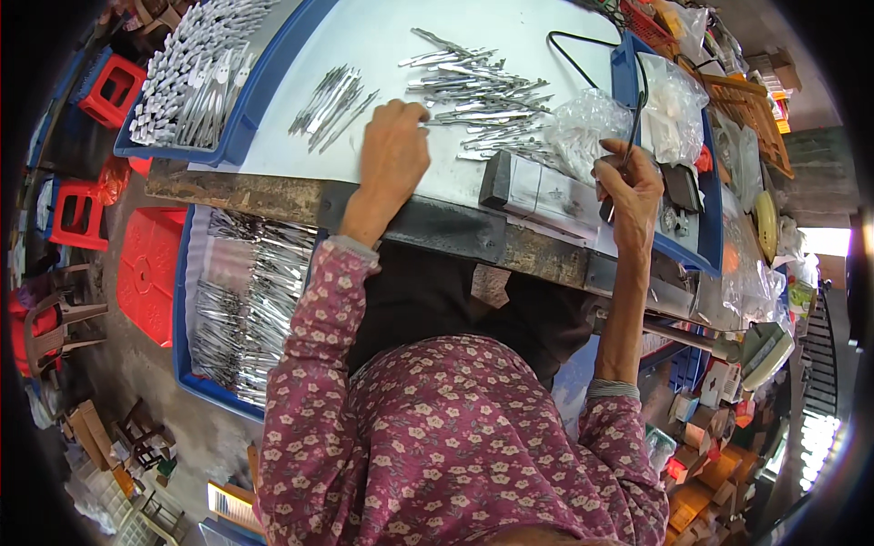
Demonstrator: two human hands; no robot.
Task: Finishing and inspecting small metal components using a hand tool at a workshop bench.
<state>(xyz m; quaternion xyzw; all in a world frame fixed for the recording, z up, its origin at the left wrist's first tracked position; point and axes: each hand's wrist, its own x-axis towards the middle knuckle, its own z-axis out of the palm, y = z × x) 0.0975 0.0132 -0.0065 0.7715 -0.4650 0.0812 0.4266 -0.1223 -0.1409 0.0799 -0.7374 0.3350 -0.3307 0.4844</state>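
My left hand (394,153) is over the white tabletop (273,77), its fingers curled downward. Whatever they may hold is hidden beneath them. It lies between a small bunch of slim silvery metal pieces (330,102), tweezer-like in shape, and a larger loose heap of the same pieces (482,91). In my right hand (633,187) is a thin black pen-like tool (607,211) with a dark cord (644,86) rising from it. Left of that hand, at the table's front edge, sits a pale metal block (551,196) with a dark end.
A blue bin (221,156) of metal pieces stands at the far left; another blue crate (188,346) full of them sits below the table edge (273,198). Clear plastic bags (592,127) and a blue tray (711,209) are at the right. Red stools (150,273) stand left.
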